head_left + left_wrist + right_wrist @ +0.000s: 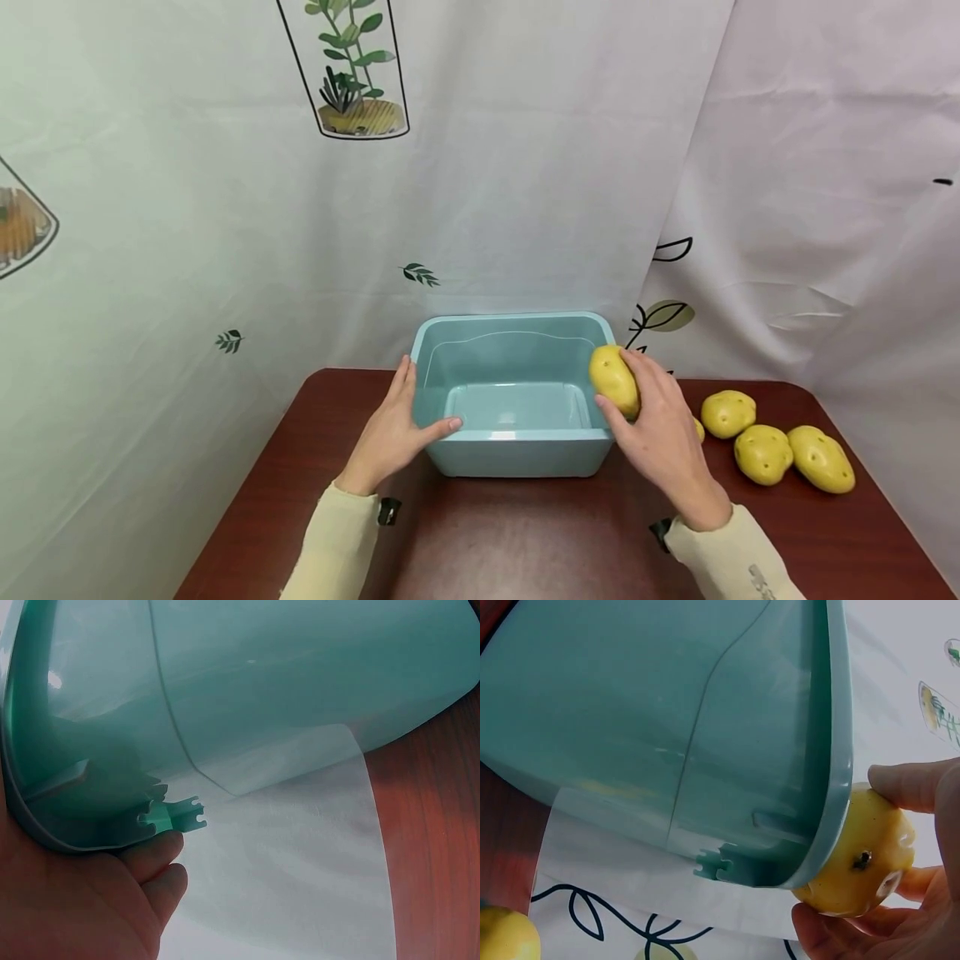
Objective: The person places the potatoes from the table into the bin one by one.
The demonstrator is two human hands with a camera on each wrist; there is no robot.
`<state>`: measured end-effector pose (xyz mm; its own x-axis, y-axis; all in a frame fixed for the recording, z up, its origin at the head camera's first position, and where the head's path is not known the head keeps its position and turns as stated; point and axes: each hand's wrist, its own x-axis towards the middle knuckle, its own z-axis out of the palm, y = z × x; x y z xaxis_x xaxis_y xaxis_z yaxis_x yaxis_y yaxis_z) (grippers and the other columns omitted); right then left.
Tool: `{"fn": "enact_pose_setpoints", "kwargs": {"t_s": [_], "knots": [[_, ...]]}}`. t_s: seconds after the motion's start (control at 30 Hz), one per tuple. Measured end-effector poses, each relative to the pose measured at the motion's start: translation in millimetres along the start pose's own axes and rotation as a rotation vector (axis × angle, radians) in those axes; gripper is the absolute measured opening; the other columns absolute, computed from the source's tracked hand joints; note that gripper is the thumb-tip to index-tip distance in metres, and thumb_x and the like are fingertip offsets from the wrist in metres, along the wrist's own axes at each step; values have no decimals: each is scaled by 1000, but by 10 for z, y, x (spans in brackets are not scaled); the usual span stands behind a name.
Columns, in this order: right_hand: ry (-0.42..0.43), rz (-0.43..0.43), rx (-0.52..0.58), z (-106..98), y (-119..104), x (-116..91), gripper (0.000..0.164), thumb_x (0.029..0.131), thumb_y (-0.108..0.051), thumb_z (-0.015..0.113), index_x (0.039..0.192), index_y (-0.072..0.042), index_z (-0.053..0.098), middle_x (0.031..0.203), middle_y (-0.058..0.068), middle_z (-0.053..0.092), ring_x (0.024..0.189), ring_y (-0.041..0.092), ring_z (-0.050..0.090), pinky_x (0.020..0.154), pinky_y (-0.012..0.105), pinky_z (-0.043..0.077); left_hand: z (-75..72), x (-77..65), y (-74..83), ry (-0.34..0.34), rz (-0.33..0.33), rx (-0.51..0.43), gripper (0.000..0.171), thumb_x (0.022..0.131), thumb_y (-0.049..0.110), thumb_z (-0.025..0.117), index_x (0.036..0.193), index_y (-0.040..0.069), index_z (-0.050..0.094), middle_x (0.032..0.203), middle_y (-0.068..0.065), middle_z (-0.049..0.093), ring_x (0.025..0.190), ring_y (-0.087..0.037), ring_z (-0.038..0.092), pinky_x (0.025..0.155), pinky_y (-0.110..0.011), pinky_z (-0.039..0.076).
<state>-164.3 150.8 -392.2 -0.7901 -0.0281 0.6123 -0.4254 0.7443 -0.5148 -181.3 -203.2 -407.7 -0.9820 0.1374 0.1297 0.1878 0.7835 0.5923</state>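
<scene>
Head view: right hand's [660,435] grip curls round a potato [613,380] at the blue basin's [521,458] right rim; left hand [386,438] lies spread at its left. Loading seems barely begun: none inside, four other potatoes [763,455] rightward.

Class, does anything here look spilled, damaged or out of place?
Nothing clearly stands out: the blue plastic tub stands upright and looks unbroken. The yellow potato in the right hand shows a dark pit, possibly natural.
</scene>
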Motion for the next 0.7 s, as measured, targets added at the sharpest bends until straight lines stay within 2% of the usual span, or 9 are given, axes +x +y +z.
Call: {"fn": "enact_pose_setpoints", "kwargs": {"t_s": [0.2, 0.33, 0.7], "knots": [[-20, 6, 3, 39, -18, 15, 64, 86, -17, 79, 143, -3, 52, 140, 21, 52, 125, 42, 48, 96, 60, 42, 2, 2, -6, 3, 0, -1, 121, 80, 72, 68, 161, 6, 7, 169, 0, -3, 148, -31, 31, 107, -56, 40], [-31, 7, 7, 78, -27, 25, 64, 86, -17, 80, 142, -3, 52, 141, 22, 52, 128, 42, 47, 98, 62, 41, -2, 2, -15, 5, 1, -5, 123, 79, 76, 66, 162, 7, 7, 169, 0, -3, 147, -31, 32, 106, -56, 41], [-41, 4, 16, 166, -43, 44, 63, 86, -18, 79, 141, -4, 54, 140, 21, 53, 124, 42, 50, 94, 61, 44, 4, 0, -20, 8, 5, -5, 123, 78, 77, 65, 162, 7, 7, 169, 1, -2, 147, -31, 32, 106, -57, 41]]}}
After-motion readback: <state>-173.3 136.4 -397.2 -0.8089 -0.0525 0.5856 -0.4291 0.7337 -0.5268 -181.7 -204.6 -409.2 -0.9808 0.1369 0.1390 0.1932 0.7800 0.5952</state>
